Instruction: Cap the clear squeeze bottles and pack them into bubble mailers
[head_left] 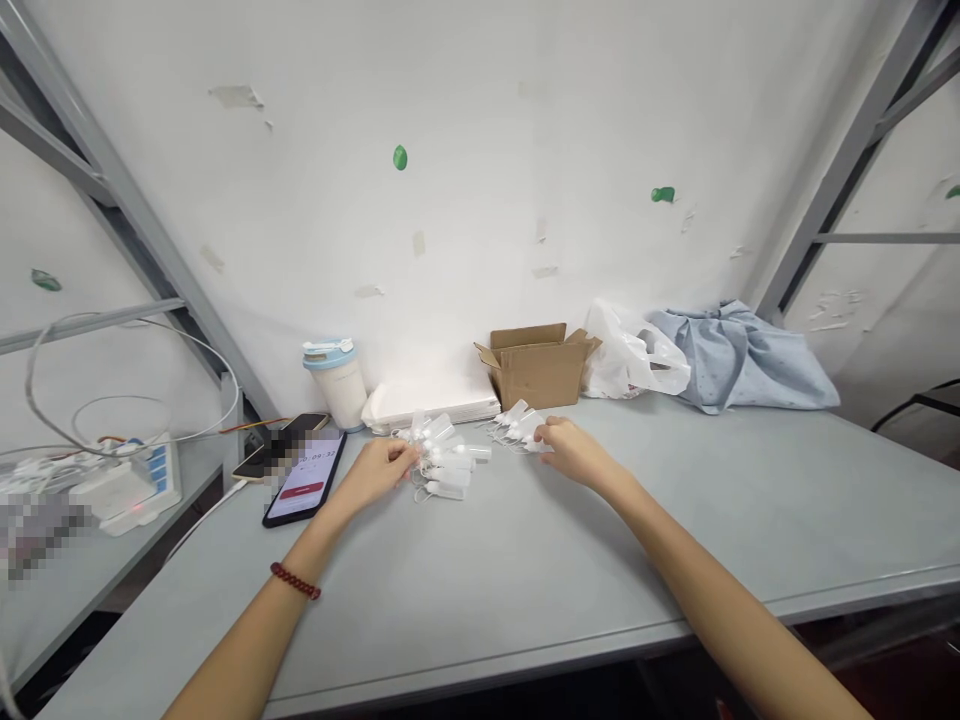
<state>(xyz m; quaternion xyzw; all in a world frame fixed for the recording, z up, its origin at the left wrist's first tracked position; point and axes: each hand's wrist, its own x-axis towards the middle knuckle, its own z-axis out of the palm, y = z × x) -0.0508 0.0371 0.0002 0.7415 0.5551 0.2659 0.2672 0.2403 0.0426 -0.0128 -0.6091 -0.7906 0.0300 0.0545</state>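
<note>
Two groups of small clear plastic bottles with white caps and thin loops lie on the grey table. My left hand (379,470) is at the left edge of the larger pile of bottles (450,462), its fingertips pinched together; what is between them is hidden. To the right, several bottles lie side by side in a smaller row (517,422). My right hand (574,450) is at the right end of that row, thumb and fingers closed around the end of a small bottle (531,444) that they partly cover.
Behind the bottles are a stack of white paper (431,400), an open cardboard box (540,372), a white plastic bag (630,355) and blue cloth (742,360). A lidded cup (339,385) and two phones, one lit (306,480), stand left. Cables and a power strip (142,490) lie farther left.
</note>
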